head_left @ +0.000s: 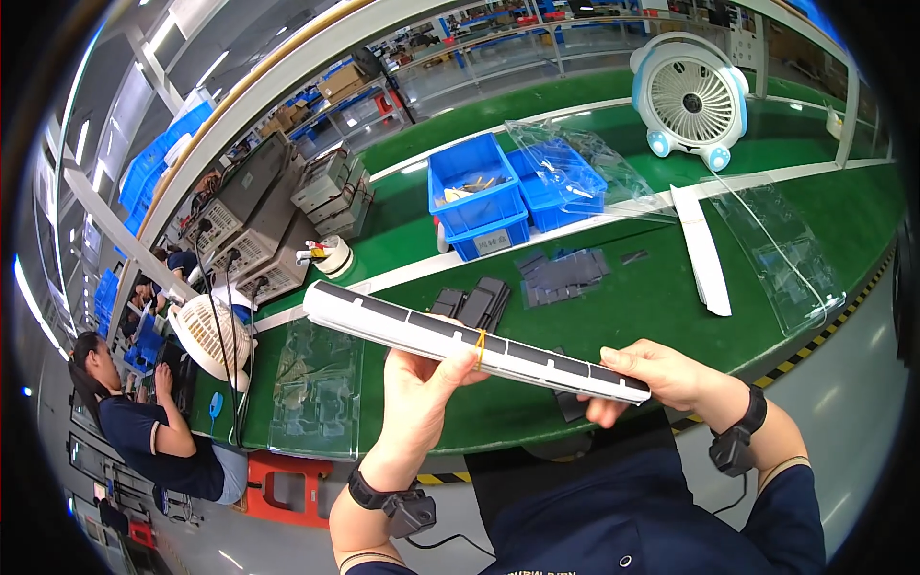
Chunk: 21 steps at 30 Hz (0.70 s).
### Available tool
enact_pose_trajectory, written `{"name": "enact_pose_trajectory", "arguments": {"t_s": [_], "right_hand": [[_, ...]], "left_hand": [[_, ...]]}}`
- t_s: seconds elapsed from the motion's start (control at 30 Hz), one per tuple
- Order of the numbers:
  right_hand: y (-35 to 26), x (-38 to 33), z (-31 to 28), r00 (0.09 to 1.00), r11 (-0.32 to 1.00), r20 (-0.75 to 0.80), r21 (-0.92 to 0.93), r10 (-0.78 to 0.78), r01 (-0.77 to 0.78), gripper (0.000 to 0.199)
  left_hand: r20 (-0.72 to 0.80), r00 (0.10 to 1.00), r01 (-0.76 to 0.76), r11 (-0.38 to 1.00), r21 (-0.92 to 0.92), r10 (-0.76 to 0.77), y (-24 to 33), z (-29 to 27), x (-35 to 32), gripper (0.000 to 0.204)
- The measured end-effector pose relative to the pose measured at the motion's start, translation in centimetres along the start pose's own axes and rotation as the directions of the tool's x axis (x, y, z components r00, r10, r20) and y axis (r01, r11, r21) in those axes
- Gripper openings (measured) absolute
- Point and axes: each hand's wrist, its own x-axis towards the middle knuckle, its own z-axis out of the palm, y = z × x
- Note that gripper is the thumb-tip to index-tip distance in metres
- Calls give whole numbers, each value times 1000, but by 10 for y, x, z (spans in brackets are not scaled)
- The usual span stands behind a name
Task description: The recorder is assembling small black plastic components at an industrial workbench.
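Both our hands hold the long banded strip bundle (470, 342), left hand (422, 388) clasping mid-length, right hand (661, 376) pinching its lower-right end, axis slanting up-left.

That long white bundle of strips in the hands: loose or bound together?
Bound: a yellow rubber band wraps the bundle of strips by the left hand.

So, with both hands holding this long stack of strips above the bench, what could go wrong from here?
1. One thin yellow band binds the stack; if it slips or snaps, the strips may fan out and fall.
2. The left hand grips mid-length and the right hand one end, so the far end hangs free and might sag.
3. That free end is near the small fan and cables; swinging could hit them.
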Motion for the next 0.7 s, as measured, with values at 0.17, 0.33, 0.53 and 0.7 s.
{"name": "enact_pose_trajectory", "arguments": {"t_s": [0.17, 0.33, 0.53, 0.7], "right_hand": [[5, 3, 12, 899, 822, -24, -417, -436, 388, 42], [6, 3, 16, 937, 922, -74, -219, -341, 318, 39], [4, 1, 21, 919, 891, -86, -293, -385, 346, 33], [14, 7, 9, 926, 907, -96, -260, -365, 331, 35]], "left_hand": [[-118, 992, 54, 998, 24, -50, 0, 8, 3, 27], [-65, 992, 109, 994, -28, -111, -2, 8, 4, 42], [38, 980, 197, 980, -26, -196, 1, 2, 5, 62], [136, 945, 313, 943, -112, -297, -3, -5, 9, 85]]}}
